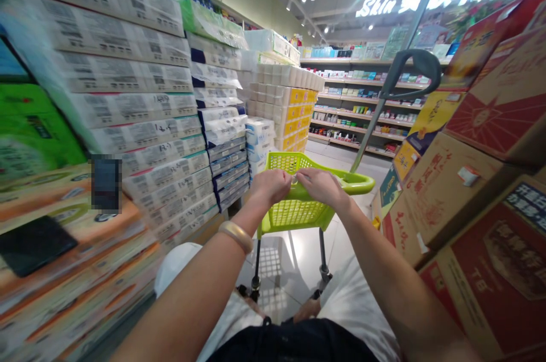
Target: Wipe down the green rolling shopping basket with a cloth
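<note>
A lime-green shopping cart (298, 215) with a perforated plastic basket stands right in front of me on thin dark legs with casters. My left hand (272, 185) is closed around the left part of its green handle (360, 182); a gold-coloured bangle (236, 235) circles that wrist. Close beside it, my right hand (321, 184) also grips the handle, its knuckles upward. The two hands nearly meet at the middle of the bar. Little of the basket's inside shows past them, and its contents are hidden.
Tall stacks of plastic-wrapped paper packs (140, 94) line the left. A dark flat device (36, 245) lies on orange packs. Cardboard cartons (452, 191) crowd the right. A slanted metal pole with a grey loop handle (386, 89) rises beyond the cart. Stocked shelves (354, 106) stand behind.
</note>
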Demonstrator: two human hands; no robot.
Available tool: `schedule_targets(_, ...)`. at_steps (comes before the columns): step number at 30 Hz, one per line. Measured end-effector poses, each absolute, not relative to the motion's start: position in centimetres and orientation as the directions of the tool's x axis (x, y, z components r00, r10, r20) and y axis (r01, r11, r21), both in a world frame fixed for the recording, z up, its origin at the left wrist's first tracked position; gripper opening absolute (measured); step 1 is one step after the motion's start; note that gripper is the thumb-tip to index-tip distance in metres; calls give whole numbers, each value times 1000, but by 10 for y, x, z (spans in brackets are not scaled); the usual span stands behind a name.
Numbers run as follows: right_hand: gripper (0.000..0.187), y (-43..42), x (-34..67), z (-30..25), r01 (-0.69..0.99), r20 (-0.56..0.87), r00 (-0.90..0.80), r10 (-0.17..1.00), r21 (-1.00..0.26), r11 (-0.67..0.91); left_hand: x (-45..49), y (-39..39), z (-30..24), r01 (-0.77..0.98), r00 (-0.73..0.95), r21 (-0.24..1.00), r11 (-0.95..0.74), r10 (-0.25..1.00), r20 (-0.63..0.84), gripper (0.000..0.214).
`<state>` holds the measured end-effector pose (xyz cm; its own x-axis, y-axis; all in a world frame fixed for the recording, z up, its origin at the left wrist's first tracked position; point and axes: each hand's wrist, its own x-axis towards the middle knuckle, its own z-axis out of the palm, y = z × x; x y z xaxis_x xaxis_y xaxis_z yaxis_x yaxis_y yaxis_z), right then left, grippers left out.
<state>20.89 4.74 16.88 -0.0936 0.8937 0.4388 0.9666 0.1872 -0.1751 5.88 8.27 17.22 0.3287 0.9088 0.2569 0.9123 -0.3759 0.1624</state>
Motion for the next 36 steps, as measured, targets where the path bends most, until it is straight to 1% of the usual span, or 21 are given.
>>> schedule_targets(3,28,38,222,159,969,556,20,831,-216,121,59,83,172,912,331,158,-380,905,267,47)
schedule_targets(5,29,30,225,149,966,642,106,760,-247,73,60,83,171,911,334,152,-385,900,279,47)
schedule_targets(7,30,22,218,137,960,721,136,679,-265,90,61,82,170,909,341,143,-392,895,287,46)
schedule_targets(9,28,17,204,126,952,779,80,622,-244,184,62,81,170,906,354,131,-403,890,288,46)
schedule_targets(12,22,15,181,117,925,813,-47,580,-184,333,61,81,170,901,377,112,-420,882,282,45)
schedule_targets(15,19,16,180,114,920,819,-80,568,-160,359,59,83,169,899,386,100,-428,877,286,44)
schedule_targets(17,19,18,194,112,933,822,-44,568,-170,317,58,84,169,895,392,97,-435,873,290,45)
schedule_targets(19,21,18,216,109,950,832,42,553,-205,236,57,84,169,891,401,96,-444,867,295,46)
schedule_targets(23,30,19,251,101,939,851,261,456,-334,86,59,83,168,890,400,94,-446,864,306,46)
schedule_targets(25,33,21,250,98,924,847,323,421,-379,53,60,82,167,892,398,89,-443,863,310,47)
schedule_targets(26,33,22,245,97,923,848,326,417,-380,51,61,82,167,892,399,85,-443,863,311,47)
schedule_targets(28,32,24,225,96,939,858,259,444,-331,90,62,81,167,894,398,79,-441,862,312,47)
schedule_targets(32,31,22,186,99,954,847,15,532,-171,246,61,80,168,897,396,74,-435,867,302,47)
schedule_targets(34,32,21,184,102,953,826,-48,562,-130,273,59,81,169,896,400,68,-439,864,307,47)
schedule_targets(36,31,20,198,105,957,813,-57,579,-121,264,57,81,169,892,407,64,-447,857,316,47)
